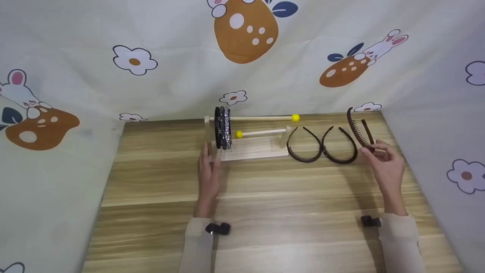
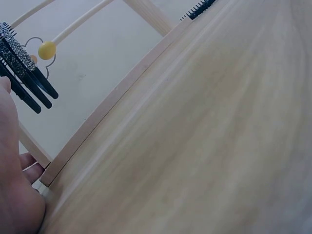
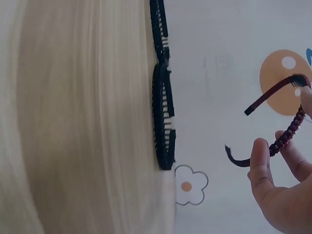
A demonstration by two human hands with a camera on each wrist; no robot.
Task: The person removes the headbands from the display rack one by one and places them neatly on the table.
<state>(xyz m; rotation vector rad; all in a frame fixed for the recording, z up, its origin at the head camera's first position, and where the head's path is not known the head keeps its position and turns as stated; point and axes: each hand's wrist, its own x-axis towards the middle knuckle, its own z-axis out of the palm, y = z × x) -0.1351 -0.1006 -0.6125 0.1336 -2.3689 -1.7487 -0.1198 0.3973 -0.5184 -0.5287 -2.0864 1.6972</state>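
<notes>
A wooden headband stand [image 1: 250, 149] has two rods tipped with yellow balls. Several black and glittery silver headbands [image 1: 223, 128] hang on its longer rod at the left. My left hand [image 1: 209, 176] holds the stand's left end; its fingertips reach past the foot of the upright in the left wrist view. Raised at the right, my right hand [image 1: 388, 167] pinches a dark reddish-brown toothed headband [image 3: 287, 135] between thumb and fingers, its open ends pointing away. A dark toothed headband [image 1: 305, 159] and another dark headband [image 1: 341, 161] lie side by side between the stand and my right hand.
The stand sits near the back of the wood-grain table [image 1: 265, 212]. A pale curtain [image 1: 170, 91] printed with rabbits and flowers rises behind the table and along both sides. The shorter rod's yellow ball [image 1: 238, 134] points left, towards the hanging headbands.
</notes>
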